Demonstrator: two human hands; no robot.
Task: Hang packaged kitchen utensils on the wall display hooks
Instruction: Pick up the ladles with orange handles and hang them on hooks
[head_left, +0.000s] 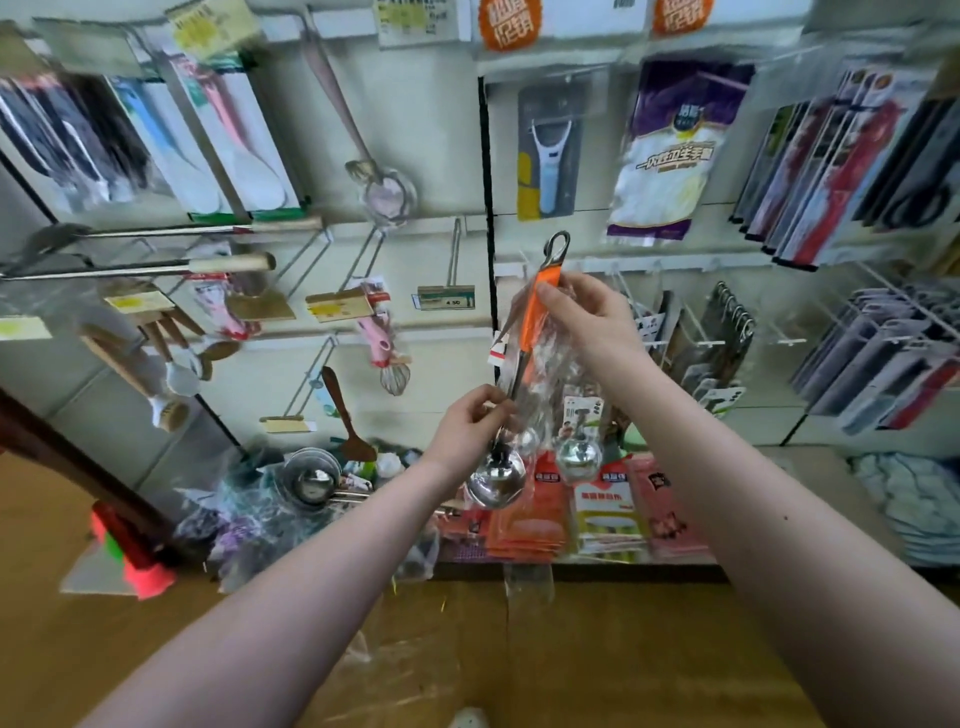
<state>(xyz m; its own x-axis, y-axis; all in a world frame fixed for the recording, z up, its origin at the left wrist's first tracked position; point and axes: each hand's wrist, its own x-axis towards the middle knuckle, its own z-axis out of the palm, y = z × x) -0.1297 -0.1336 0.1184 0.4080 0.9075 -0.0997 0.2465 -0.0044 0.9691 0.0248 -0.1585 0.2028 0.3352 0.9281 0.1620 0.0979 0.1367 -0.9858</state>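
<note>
L hand (467, 426) pinches scoop (530, 332) low, R hand (592, 317) up top.

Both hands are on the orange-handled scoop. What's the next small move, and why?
Probably steer the scoop so its metal loop goes left onto the seemingly bare hook. The right hand holds the orange handle near its top, the left hand pinches the shaft, and the loop is on nothing yet.

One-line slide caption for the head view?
Left hand and right hand hold a plastic-wrapped orange-handled scoop before the wall display hooks.
</note>
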